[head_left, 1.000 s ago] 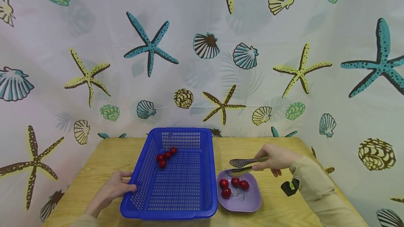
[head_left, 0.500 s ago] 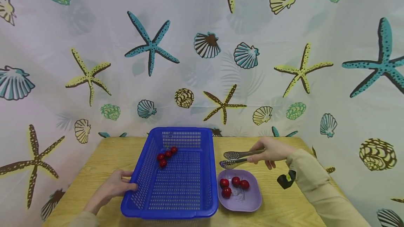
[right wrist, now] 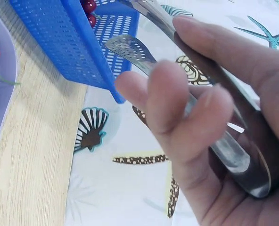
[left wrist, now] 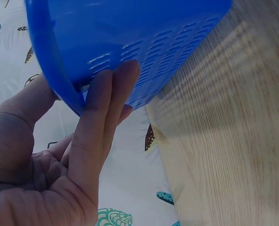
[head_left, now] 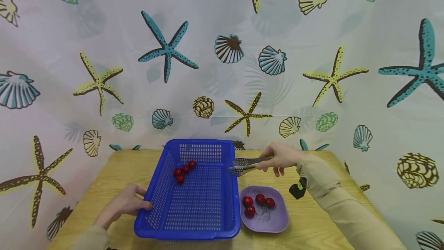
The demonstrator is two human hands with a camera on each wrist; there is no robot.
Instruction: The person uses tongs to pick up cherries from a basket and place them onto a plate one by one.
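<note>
A blue plastic basket (head_left: 187,234) with slotted walls stands on the table, several red cherries (head_left: 185,168) lying at its far left. At its left rim, my left hand (head_left: 130,201) grips the edge, thumb over the rim and fingers against the outer wall (left wrist: 144,52). My right hand (head_left: 282,156) holds metal tongs (head_left: 248,165) with perforated tips. Their two arms are spread apart, the tips overlapping the basket's right rim in the head view; no cherry shows between them. Closer to me, a purple dish (head_left: 265,225) bears several cherries with stems (head_left: 260,199).
The dish sits right beside the basket's right wall on a wood-grain table (head_left: 305,219). Behind and at both sides hangs a white cloth (head_left: 208,7) printed with starfish and shells. A black strap piece (head_left: 297,188) dangles from my right wrist.
My right hand has carried the tongs from above the purple dish, away from me and leftward, to the basket's right rim. The left hand keeps its grip, and the cherries have stayed put.
</note>
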